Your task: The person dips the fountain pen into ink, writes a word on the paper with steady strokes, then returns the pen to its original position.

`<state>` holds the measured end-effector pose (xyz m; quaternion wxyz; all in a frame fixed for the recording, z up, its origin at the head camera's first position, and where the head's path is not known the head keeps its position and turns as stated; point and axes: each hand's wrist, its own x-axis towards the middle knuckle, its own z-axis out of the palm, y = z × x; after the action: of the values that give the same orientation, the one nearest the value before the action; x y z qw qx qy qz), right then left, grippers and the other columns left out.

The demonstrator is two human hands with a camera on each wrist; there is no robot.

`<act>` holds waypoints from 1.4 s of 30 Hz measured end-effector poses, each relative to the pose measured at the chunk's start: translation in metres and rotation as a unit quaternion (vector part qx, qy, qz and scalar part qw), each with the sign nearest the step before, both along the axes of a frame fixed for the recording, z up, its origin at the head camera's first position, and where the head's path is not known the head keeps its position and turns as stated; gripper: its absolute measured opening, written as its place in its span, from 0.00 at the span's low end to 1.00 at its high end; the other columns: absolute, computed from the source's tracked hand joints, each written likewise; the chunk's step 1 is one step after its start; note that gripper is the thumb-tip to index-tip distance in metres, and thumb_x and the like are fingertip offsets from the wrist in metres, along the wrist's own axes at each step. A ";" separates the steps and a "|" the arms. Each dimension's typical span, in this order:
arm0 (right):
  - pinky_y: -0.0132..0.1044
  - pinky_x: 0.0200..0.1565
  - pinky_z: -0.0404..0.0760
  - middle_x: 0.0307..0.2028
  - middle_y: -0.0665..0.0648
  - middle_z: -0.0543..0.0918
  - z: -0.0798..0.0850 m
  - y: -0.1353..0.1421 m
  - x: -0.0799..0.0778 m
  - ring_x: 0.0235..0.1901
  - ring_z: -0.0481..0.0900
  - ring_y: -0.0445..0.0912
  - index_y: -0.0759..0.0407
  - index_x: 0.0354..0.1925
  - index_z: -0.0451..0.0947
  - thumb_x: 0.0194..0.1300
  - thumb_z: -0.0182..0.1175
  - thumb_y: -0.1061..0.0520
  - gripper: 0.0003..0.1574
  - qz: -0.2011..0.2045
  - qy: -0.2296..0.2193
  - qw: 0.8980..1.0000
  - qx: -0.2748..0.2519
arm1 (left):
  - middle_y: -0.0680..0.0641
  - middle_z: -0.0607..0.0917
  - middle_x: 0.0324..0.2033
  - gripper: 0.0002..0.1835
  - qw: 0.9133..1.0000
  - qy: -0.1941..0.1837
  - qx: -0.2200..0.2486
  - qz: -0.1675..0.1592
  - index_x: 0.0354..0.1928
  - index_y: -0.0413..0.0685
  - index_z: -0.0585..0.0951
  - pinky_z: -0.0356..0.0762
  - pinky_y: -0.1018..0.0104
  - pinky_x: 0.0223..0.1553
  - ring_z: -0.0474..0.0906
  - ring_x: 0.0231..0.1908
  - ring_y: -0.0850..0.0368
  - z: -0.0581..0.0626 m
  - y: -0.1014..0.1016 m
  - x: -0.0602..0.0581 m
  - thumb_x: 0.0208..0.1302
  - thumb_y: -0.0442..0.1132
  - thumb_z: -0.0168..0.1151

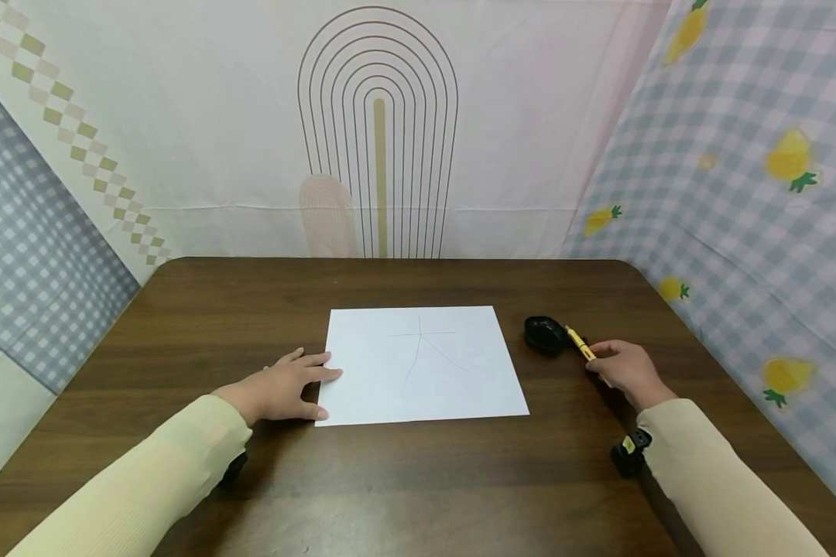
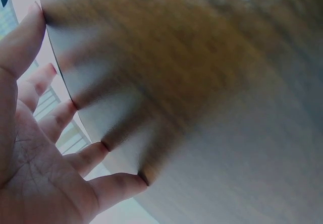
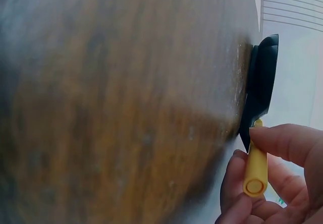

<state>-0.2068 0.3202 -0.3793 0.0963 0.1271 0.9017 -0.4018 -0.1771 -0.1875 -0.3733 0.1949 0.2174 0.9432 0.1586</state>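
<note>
A white sheet of paper (image 1: 446, 394) lies on the brown table, with a few thin lines drawn on its upper part. My left hand (image 1: 286, 389) rests at its left edge, fingers spread, some fingertips on the paper and others on the wood. On the right, my right hand (image 1: 625, 370) pinches a yellow pen-like stick (image 1: 580, 343) between thumb and fingers. The stick's round end (image 3: 255, 186) faces the right wrist camera. Its far end meets a black spoon-shaped holder (image 1: 546, 334); whether it rests on the holder or just above, I cannot tell.
The dark wooden table (image 1: 418, 487) spreads around the paper. Behind it hangs a white cloth (image 1: 216, 139) with arch patterns. A checked cloth with yellow fruit prints (image 1: 745, 240) hangs along the right side, and another checked cloth (image 1: 35, 247) along the left.
</note>
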 end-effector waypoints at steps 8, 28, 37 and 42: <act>0.38 0.32 0.74 0.60 0.75 0.65 0.001 -0.002 -0.001 0.41 0.71 0.55 0.71 0.62 0.67 0.65 0.60 0.58 0.32 0.013 -0.012 0.999 0.034 | 0.42 0.58 0.73 0.37 1.000 0.002 0.000 0.000 0.69 0.54 0.70 0.53 0.22 0.56 0.45 0.70 0.27 -0.001 0.000 0.000 0.58 0.55 0.68; 0.38 0.33 0.78 0.58 0.75 0.67 -0.002 0.001 -0.006 0.39 0.74 0.52 0.71 0.64 0.65 0.66 0.61 0.58 0.33 0.013 -0.026 0.999 0.019 | 0.42 0.58 0.73 0.38 1.000 0.002 -0.002 -0.005 0.69 0.54 0.69 0.52 0.22 0.56 0.44 0.70 0.27 -0.001 0.000 -0.001 0.58 0.55 0.68; 0.41 0.36 0.79 0.58 0.75 0.68 -0.001 0.001 -0.006 0.43 0.77 0.55 0.72 0.63 0.66 0.66 0.61 0.57 0.33 0.015 -0.031 0.999 0.019 | 0.41 0.58 0.73 0.37 1.000 0.004 0.001 -0.005 0.69 0.54 0.70 0.53 0.23 0.56 0.44 0.70 0.26 -0.002 -0.001 -0.001 0.58 0.55 0.68; 0.43 0.38 0.79 0.61 0.76 0.65 0.002 -0.001 -0.006 0.47 0.75 0.58 0.71 0.64 0.65 0.66 0.60 0.57 0.34 0.015 -0.037 0.999 0.025 | 0.41 0.58 0.73 0.37 1.000 0.002 0.002 -0.004 0.69 0.53 0.69 0.53 0.23 0.56 0.44 0.70 0.26 -0.001 0.000 -0.001 0.58 0.54 0.68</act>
<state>-0.2131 0.3192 -0.3777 0.1326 0.1302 0.9090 -0.3730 -0.1783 -0.1879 -0.3746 0.1931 0.2217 0.9424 0.1593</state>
